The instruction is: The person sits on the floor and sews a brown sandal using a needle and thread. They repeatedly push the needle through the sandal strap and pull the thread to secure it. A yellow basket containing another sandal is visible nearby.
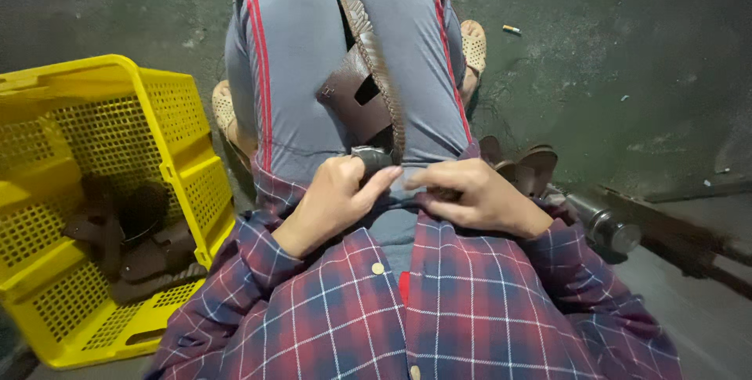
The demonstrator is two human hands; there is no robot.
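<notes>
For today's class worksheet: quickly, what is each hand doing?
Left hand: closed on the brown sandal.
Right hand: closed, pinching something; cannot tell what.

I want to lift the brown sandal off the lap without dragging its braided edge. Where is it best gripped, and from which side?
Probably by the broad brown strap, which stands up off the sandal with an open slot behind it for fingers. Come from above and from the person's left, where the strap faces; the braided edge lies along the other side. Both hands, left hand and right hand, sit at the sandal's near end.

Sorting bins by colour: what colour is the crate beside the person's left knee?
Yellow: the crate shows clearly in the head view.
</notes>
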